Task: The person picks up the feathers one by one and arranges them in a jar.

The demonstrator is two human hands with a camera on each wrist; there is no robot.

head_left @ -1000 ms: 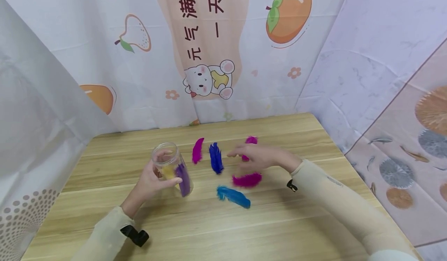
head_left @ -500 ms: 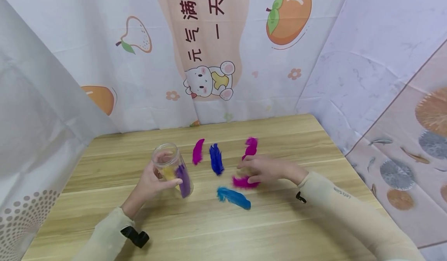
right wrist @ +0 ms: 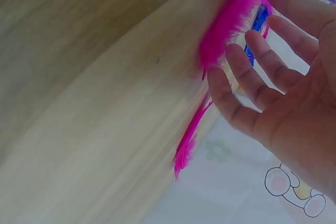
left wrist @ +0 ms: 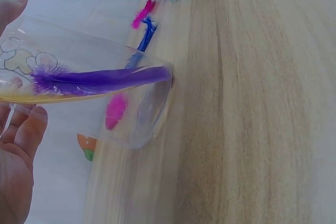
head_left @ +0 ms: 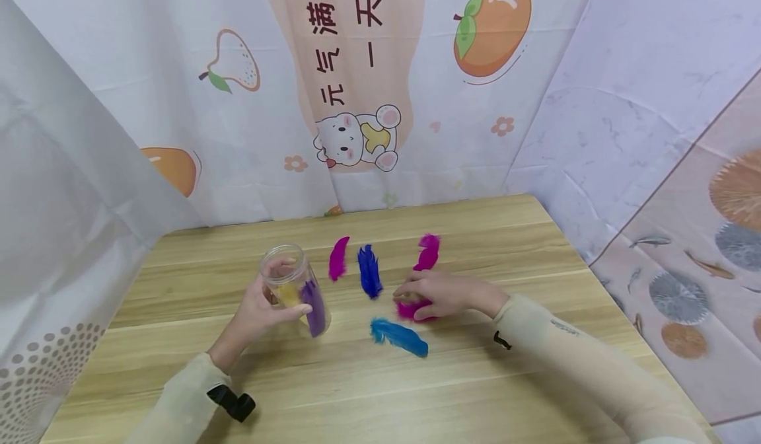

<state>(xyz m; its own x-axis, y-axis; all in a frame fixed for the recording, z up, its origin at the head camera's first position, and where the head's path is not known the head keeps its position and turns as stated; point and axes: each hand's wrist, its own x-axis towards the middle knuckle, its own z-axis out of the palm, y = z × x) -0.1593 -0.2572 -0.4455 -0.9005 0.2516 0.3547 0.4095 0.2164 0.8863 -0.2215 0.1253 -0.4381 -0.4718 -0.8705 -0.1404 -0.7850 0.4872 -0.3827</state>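
My left hand (head_left: pixel 264 305) grips a clear plastic jar (head_left: pixel 321 322), fingers behind it and thumb in front. Inside the jar stand a purple feather (head_left: pixel 313 308) and something yellow (head_left: pixel 288 292). In the left wrist view the purple feather (left wrist: pixel 100 81) shows through the wall. My right hand (head_left: pixel 448 292) is over a magenta feather (head_left: pixel 410 310) and partly hides it. In the right wrist view the fingers are spread and loosely bent beside this magenta feather (right wrist: pixel 226 30), the thumb apart from them near one end.
On the wooden table (head_left: pixel 357 398) lie a light blue feather (head_left: pixel 399 336), a dark blue feather (head_left: pixel 369 272), a magenta feather (head_left: pixel 337 259) at the back and another magenta feather (head_left: pixel 428 251) just beyond the right hand. A printed curtain (head_left: pixel 464 160) hangs behind the table.
My right hand has come down and towards me, from beside the far right magenta feather onto the nearer one. The left hand and jar have stayed put.
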